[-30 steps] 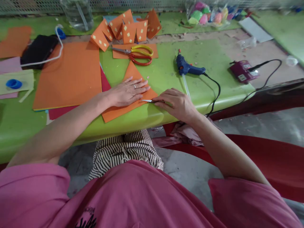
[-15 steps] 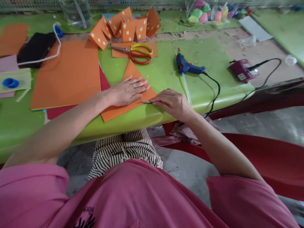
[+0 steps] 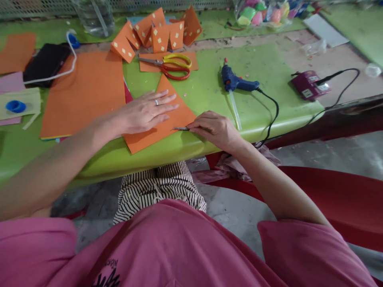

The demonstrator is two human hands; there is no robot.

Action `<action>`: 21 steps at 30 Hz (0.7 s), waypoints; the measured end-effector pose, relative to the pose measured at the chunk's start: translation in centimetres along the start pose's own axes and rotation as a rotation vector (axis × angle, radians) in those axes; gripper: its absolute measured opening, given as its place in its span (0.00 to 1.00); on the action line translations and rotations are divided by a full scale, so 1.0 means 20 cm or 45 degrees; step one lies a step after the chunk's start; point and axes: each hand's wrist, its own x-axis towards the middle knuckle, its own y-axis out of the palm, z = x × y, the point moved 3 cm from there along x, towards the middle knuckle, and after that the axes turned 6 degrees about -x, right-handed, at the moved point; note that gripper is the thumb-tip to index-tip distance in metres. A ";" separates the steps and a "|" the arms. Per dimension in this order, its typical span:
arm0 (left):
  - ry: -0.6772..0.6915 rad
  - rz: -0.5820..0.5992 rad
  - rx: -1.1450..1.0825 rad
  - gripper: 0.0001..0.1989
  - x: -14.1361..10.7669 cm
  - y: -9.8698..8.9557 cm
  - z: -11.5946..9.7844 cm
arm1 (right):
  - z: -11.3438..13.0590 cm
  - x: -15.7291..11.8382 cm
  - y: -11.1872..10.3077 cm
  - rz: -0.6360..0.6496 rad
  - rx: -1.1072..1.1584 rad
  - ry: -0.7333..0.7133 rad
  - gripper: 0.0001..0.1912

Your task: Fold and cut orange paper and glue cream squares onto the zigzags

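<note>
An orange folded paper triangle lies at the front edge of the green table. My left hand, with a ring on one finger, rests on its left part, fingers spread and holding nothing. At the triangle's right corner, my right hand pinches a thin metal tool, whose narrow tip points left over the paper's lower edge. Most of the tool is hidden in the fingers, so its kind is unclear.
Orange sheets are stacked left. Scissors lie behind the triangle, near dotted orange strips. A blue glue gun with a cord lies right, by a purple power box. A jar stands at the back.
My left hand has slid left across the triangle, uncovering more of it. My right hand and the thin tool have stayed almost in place.
</note>
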 end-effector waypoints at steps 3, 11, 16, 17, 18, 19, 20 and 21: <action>-0.041 0.100 0.029 0.28 -0.11 0.01 0.04 | 0.00 0.00 0.00 -0.042 -0.034 0.071 0.09; -0.088 0.104 0.069 0.28 -0.14 0.07 0.06 | 0.02 0.04 0.04 -0.064 -0.024 -0.029 0.08; -0.082 0.127 0.076 0.28 -0.14 0.07 0.06 | 0.01 0.04 0.02 0.032 0.013 -0.165 0.07; -0.079 0.127 0.072 0.28 -0.14 0.07 0.06 | 0.01 0.04 0.02 0.036 0.017 -0.171 0.07; -0.076 0.124 0.067 0.28 -0.14 0.07 0.06 | 0.01 0.04 0.02 0.028 0.019 -0.166 0.07; -0.072 0.117 0.063 0.28 -0.14 0.07 0.06 | 0.02 0.05 0.02 0.011 0.019 -0.153 0.07; -0.066 0.108 0.059 0.28 -0.14 0.08 0.06 | 0.02 0.05 0.02 -0.004 0.018 -0.139 0.07; -0.063 0.098 0.057 0.28 -0.14 0.08 0.06 | 0.03 0.05 0.03 -0.015 0.020 -0.131 0.07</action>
